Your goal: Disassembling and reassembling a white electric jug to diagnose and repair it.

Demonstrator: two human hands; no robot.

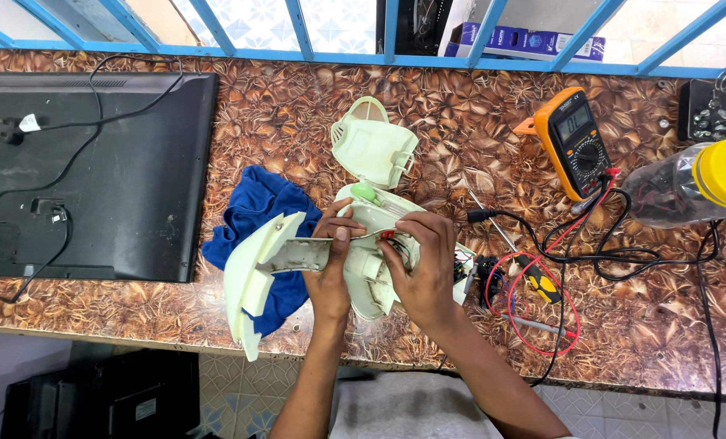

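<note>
Here, near the table's front edge, both hands — left hand, right hand — are closed around the opened pale-green appliance housing; a tug could likely snap its thin exposed wires.

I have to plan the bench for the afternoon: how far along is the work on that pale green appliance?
The casing is already opened: a cover piece lies apart, another shell beside the blue cloth. The left hand steadies the body while the right hand is at its wiring. The multimeter lies untouched; nothing is reassembled.
</note>
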